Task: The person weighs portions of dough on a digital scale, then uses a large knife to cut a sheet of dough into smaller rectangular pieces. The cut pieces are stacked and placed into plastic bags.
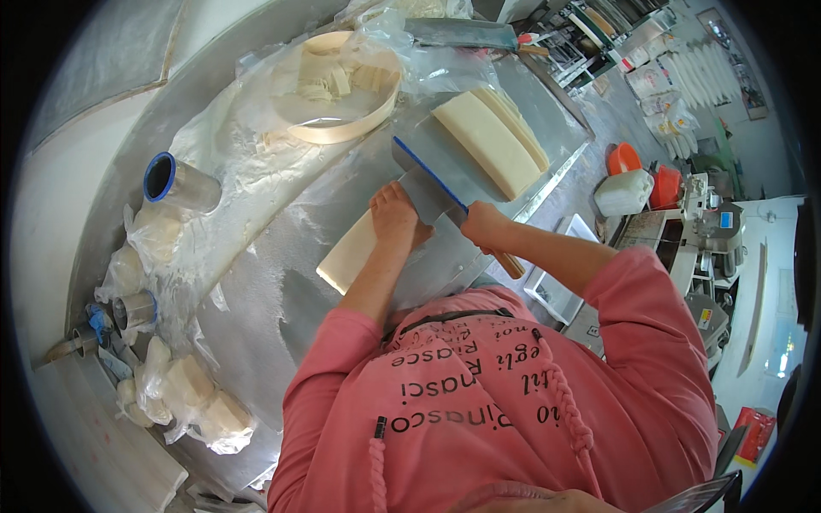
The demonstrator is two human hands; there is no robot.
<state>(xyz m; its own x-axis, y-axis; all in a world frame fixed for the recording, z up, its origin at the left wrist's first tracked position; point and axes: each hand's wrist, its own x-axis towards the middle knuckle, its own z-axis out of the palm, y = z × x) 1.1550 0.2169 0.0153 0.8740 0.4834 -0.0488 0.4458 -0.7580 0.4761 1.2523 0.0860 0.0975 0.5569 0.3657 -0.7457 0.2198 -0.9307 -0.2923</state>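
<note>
My left hand (392, 218) lies over the end of a pale, folded dough slab (351, 251) on the metal worktable (256, 333). Its fingers reach one long side and its thumb the other. In my right hand (485, 227) is the wooden handle (508, 261) of a large, broad-bladed knife with a blue strip along its spine (431, 172). The blade (423, 192) stands close by the left hand's fingers; its lower edge is hard to make out. Beyond the knife rests a larger stack of layered dough sheets (490, 142).
A round wooden-rimmed container (346, 133) with cut dough strips sits partly under clear plastic. Behind it lies another broad knife (458, 33). Loose flour (231, 160), a blue-rimmed metal cylinder (192, 186) and bagged dough pieces (192, 385) occupy the left side. A white crate (558, 298) stands below the table's right edge.
</note>
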